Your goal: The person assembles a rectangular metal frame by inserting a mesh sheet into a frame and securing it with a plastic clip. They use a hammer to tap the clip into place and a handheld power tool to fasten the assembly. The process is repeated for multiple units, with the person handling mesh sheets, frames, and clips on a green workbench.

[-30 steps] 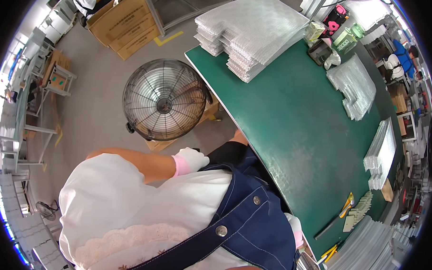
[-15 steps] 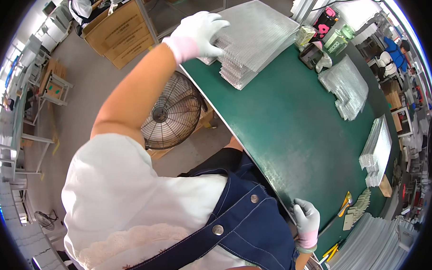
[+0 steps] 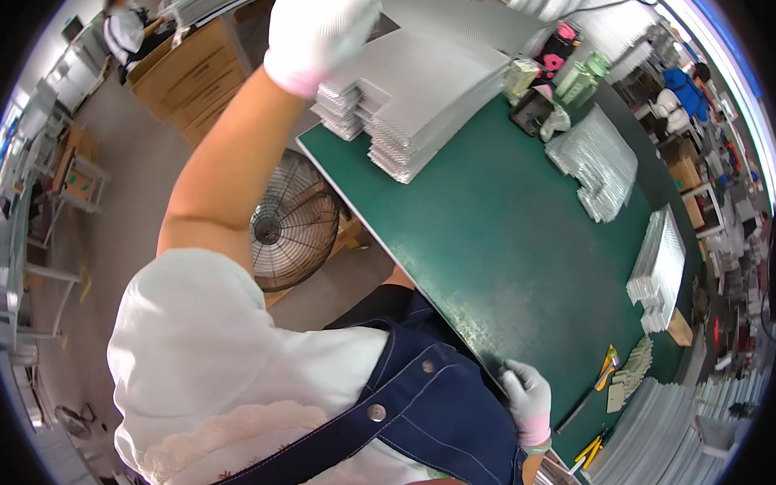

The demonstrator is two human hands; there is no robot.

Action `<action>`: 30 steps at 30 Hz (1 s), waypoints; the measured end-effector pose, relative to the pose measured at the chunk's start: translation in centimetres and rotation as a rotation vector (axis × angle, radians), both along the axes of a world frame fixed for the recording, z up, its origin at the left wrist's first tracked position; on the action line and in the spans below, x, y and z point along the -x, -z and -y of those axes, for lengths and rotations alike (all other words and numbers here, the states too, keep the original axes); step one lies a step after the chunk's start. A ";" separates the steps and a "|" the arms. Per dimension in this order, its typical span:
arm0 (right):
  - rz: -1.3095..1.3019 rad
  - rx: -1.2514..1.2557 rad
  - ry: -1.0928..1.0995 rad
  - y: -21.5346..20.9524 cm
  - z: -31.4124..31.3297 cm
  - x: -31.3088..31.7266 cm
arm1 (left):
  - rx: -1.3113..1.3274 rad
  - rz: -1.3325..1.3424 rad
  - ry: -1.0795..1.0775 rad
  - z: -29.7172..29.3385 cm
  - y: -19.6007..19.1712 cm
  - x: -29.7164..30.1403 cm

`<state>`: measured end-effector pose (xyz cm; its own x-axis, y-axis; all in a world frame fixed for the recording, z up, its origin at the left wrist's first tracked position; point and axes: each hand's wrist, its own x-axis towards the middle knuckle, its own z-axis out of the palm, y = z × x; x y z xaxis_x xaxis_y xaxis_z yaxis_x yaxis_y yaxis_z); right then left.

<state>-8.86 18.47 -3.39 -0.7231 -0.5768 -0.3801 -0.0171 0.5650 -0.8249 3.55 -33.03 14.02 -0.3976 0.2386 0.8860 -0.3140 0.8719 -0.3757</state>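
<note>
My left hand (image 3: 323,35), in a white glove with a pink cuff, is raised at the top of the view, partly cut off and blurred. It seems to grip the near edge of a silvery textured sheet (image 3: 464,16), which is tilted up off a stack of similar sheets (image 3: 436,94). A dark gap shows between the raised sheet and the stack. The stack lies on the green table (image 3: 483,212), its notched corner facing me. My right hand (image 3: 528,401), gloved too, rests at the table's near edge with fingers curled and nothing visible in them.
Smaller silvery pieces (image 3: 598,160) and another notched stack (image 3: 659,269) lie along the table's far side. A green bottle (image 3: 582,78) stands beyond. A yellow-handled cutter (image 3: 606,367) is near my right hand. A floor fan (image 3: 294,226) stands left of the table.
My left hand has gone up and away from me, and the top sheet has risen off the stack. My right hand stays at the table edge. The view has shifted slightly.
</note>
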 end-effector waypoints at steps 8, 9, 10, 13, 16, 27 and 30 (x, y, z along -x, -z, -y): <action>0.586 0.823 0.531 1.4 1.2 5.7 | -0.291 0.901 0.722 -22.4 16.0 6.5; 0.527 0.698 0.536 2.2 1.1 6.4 | -0.340 0.988 0.740 -24.0 19.2 6.7; 0.470 0.570 0.536 3.0 0.9 7.0 | -0.390 1.074 0.752 -25.2 21.6 6.8; 0.346 0.664 0.738 5.7 -1.5 8.3 | -0.431 1.336 0.781 -25.9 22.3 8.8; 0.156 0.433 0.866 3.8 -2.3 8.1 | -0.585 1.115 0.930 -24.8 20.6 11.9; -0.853 -0.227 -0.373 2.7 -1.0 8.6 | -0.888 0.711 0.304 -15.4 13.8 37.2; -0.715 0.021 -0.297 1.3 -0.4 14.5 | -1.048 0.762 -0.017 -11.8 15.0 44.3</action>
